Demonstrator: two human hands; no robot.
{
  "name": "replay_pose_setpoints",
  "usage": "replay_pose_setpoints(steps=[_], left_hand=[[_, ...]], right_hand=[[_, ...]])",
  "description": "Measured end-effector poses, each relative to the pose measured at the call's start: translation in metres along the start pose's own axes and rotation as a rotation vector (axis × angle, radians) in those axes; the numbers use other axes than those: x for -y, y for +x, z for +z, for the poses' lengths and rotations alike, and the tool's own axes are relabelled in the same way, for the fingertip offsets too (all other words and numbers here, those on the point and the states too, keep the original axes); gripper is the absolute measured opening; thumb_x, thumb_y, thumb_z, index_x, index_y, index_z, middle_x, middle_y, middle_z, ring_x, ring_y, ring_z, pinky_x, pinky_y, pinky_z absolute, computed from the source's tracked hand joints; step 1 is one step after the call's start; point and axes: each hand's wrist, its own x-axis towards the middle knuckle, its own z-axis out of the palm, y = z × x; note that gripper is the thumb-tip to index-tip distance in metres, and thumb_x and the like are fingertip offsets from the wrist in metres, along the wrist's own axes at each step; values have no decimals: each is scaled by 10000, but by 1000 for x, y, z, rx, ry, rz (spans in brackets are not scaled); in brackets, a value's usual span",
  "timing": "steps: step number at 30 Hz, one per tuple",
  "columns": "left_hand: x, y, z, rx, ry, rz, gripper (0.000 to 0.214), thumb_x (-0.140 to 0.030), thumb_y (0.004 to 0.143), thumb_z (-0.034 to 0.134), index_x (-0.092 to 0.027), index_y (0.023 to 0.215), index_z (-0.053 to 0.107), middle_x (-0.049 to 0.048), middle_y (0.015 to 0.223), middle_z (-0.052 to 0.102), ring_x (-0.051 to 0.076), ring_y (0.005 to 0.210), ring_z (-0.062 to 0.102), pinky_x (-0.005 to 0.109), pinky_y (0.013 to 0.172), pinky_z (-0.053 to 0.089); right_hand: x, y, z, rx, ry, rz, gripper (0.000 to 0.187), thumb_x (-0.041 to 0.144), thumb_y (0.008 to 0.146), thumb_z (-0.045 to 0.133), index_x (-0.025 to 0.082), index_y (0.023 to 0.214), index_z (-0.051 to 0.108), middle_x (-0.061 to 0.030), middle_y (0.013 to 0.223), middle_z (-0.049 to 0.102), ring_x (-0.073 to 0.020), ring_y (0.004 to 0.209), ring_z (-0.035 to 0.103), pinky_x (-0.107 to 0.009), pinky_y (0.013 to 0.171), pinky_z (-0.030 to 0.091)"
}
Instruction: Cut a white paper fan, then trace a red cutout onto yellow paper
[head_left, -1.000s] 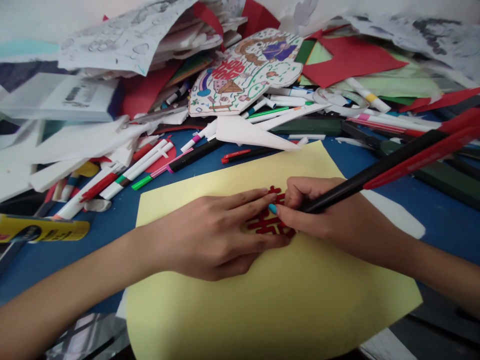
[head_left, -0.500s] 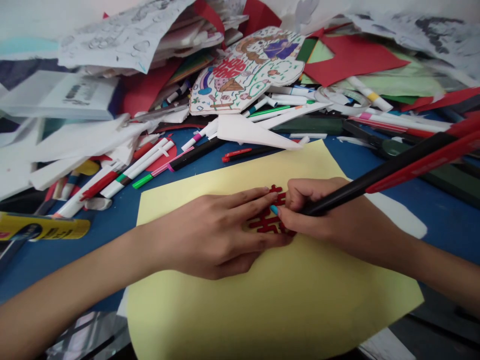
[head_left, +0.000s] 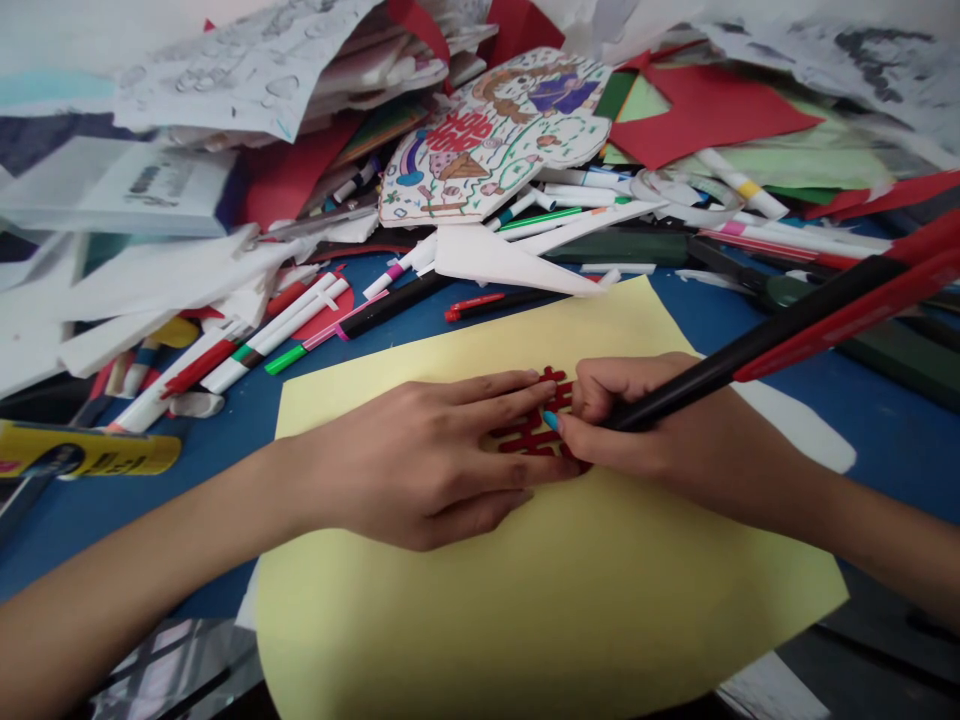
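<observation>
A sheet of yellow paper (head_left: 540, 590) lies in front of me. On it sits a small red lattice-shaped cut-out (head_left: 529, 440), partly covered by my fingers. My left hand (head_left: 427, 465) rests palm down, its fingers stretched and apart around the cut-out, pressing on it and the paper. My right hand (head_left: 637, 420) grips a black and red pen (head_left: 750, 340), its thumb with a blue nail over the cut-out's right side. The pen's tip is hidden behind the fingers.
Markers (head_left: 262, 340), white scraps (head_left: 510, 260) and a decorated drawing (head_left: 495, 140) crowd the blue table (head_left: 217, 520) behind the paper. A yellow glue tube (head_left: 127, 453) lies at left. Red paper (head_left: 712, 115) and stacked sheets (head_left: 247, 70) fill the back.
My left hand has shifted very slightly, its lower fingers drawn up a little. The right hand and pen stay nearly in the same place over the cut-out.
</observation>
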Motion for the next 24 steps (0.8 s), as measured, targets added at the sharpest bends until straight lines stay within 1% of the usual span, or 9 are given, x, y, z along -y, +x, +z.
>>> replay_pose_setpoints(steps=[4, 9, 12, 15, 17, 19, 22, 24], left_hand=[[0, 0, -1, 5, -21, -3, 341, -209, 907, 411, -138, 1182, 599, 175, 1318, 510, 264, 1323, 367, 387, 1060, 407], [1, 1, -2, -4, -64, -11, 331, -198, 904, 412, -124, 1145, 626, 174, 1298, 530, 264, 1312, 386, 389, 1071, 397], [1, 1, -2, -7, -89, -17, 337, -210, 911, 406, -120, 1148, 629, 178, 1295, 531, 264, 1308, 392, 396, 1077, 391], [1, 1, -2, -8, -107, -26, 357, -230, 923, 387, -114, 1175, 611, 175, 1311, 518, 261, 1320, 373, 403, 1080, 389], [1, 2, -3, -1, -127, -19, 367, -228, 928, 368, -98, 1187, 594, 153, 1309, 526, 248, 1328, 363, 401, 1097, 371], [0, 2, -3, 0, -139, -9, 374, -222, 930, 353, -71, 1192, 574, 133, 1297, 542, 231, 1330, 361, 391, 1115, 352], [0, 2, -3, -17, -127, -14, 373, -208, 927, 341, -28, 1170, 561, 147, 1265, 565, 223, 1326, 368, 382, 1118, 356], [0, 2, -2, -32, -107, -19, 358, -182, 921, 335, -32, 1143, 572, 150, 1234, 587, 220, 1320, 377, 385, 1108, 372]], right_hand=[[0, 0, 0, 0, -6, -2, 291, 163, 698, 540, 202, 527, 307, 71, 481, 296, -70, 459, 236, -263, 394, 174], [1, 0, 0, 4, -9, 8, 297, 183, 701, 544, 202, 526, 304, 68, 480, 301, -71, 460, 249, -257, 397, 184], [1, 1, -1, 9, 11, 21, 277, 193, 699, 544, 200, 525, 328, 65, 481, 337, -71, 455, 261, -253, 399, 198], [2, 0, -3, -33, 41, 60, 274, 217, 694, 543, 202, 522, 330, 58, 479, 354, -74, 449, 272, -254, 396, 197], [3, -2, -4, -55, 44, 77, 282, 211, 686, 538, 204, 522, 309, 57, 471, 336, -75, 446, 261, -257, 395, 188], [3, -3, -5, -32, 32, 67, 284, 196, 686, 534, 204, 525, 301, 57, 470, 328, -76, 445, 251, -260, 397, 187], [4, -4, -5, 5, 8, 34, 283, 208, 714, 536, 204, 540, 313, 58, 481, 330, -77, 453, 252, -259, 405, 198], [5, -4, -4, 10, -8, 31, 287, 230, 734, 534, 204, 552, 314, 57, 488, 338, -79, 459, 259, -258, 410, 203]])
